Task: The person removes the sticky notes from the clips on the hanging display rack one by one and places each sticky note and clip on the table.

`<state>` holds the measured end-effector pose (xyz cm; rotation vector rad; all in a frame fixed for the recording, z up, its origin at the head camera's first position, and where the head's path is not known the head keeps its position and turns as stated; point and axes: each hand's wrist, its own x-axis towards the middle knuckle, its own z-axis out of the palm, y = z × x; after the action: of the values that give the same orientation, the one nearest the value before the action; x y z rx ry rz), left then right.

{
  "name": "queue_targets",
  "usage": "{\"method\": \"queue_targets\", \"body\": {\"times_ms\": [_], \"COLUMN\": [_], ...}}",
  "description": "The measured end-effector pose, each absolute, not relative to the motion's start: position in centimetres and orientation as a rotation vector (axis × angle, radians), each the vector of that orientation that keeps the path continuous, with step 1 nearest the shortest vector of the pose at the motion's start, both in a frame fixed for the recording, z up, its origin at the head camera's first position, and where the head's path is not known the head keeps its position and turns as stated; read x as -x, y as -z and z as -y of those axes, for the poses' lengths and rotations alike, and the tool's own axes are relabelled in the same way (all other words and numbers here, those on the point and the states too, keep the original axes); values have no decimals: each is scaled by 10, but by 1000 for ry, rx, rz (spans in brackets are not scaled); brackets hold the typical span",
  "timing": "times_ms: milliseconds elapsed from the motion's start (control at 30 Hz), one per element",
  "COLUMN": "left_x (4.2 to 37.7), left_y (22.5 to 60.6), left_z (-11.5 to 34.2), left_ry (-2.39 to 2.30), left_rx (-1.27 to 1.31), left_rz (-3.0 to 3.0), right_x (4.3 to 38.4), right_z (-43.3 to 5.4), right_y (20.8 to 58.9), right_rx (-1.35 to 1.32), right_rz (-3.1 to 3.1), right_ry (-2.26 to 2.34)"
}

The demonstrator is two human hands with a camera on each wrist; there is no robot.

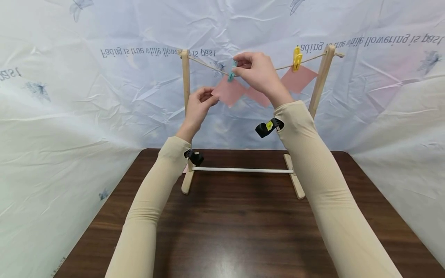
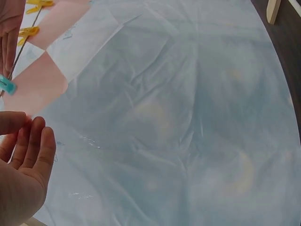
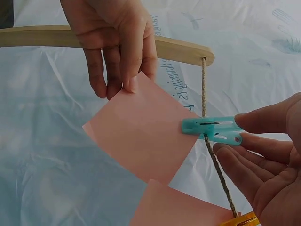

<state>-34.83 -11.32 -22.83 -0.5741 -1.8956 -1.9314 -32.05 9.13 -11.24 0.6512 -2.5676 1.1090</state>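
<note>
A square pink paper (image 1: 227, 92) hangs by one corner from a twine line (image 1: 208, 66), under a teal clothespin (image 3: 200, 126). My left hand (image 1: 199, 110) pinches its left corner between thumb and fingers. At the clothespin, my right hand (image 1: 259, 75) has the thumb on one handle and a fingertip by the other; the clip's jaws grip paper and twine. To the right hangs a second pink paper (image 1: 258, 96), its yellow clothespin (image 2: 29, 33) hidden behind my right hand in the head view. Farther right, another yellow clothespin (image 1: 297, 60) holds a third pink paper (image 1: 299, 79).
The twine runs between two wooden posts, left (image 1: 185, 73) and right (image 1: 321, 83), joined low down by a white rod (image 1: 243, 170). Their feet stand on a dark wooden table (image 1: 226, 224). A printed white sheet (image 1: 139, 85) hangs behind. Pink shows near the left foot.
</note>
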Motion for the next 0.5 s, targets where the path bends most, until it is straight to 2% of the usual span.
{"method": "queue_targets", "body": {"times_ms": [500], "left_x": [345], "left_y": [226], "left_z": [113], "left_ry": [1897], "left_rx": [599], "left_rz": [1869], "right_x": [321], "right_z": [-87], "right_y": [119], "right_rx": [-700], "right_rz": [2315], "right_ry": [-1135]}}
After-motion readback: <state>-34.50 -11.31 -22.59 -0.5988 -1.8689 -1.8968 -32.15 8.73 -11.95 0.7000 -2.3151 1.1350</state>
